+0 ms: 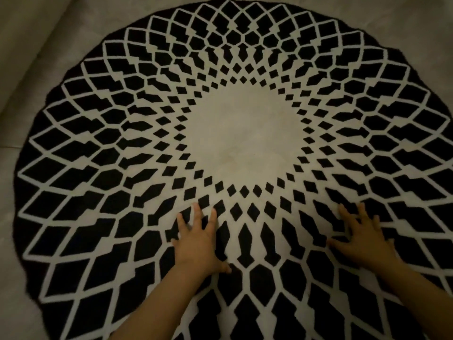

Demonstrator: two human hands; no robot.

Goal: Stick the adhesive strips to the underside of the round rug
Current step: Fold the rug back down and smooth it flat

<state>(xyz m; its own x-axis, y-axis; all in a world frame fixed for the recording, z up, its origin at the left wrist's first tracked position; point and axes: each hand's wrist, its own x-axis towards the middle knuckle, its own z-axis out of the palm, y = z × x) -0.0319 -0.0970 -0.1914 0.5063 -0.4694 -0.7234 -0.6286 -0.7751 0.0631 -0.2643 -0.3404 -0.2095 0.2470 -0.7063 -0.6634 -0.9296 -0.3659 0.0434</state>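
One fuzzy round rug (245,133), black-and-white diamond swirl, on pale tiles (22,168); left hand (198,244) and right hand (362,239) pressed flat, fingers splayed.

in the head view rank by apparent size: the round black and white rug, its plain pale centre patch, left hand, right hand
1. Round black and white rug
2. Plain pale centre patch
3. Left hand and right hand: alike, not ranked.

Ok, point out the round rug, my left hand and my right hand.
round rug (245,133): head view, on its plain pale centre.
left hand (198,244): head view, on the back of the hand.
right hand (365,241): head view, on the back of the hand.
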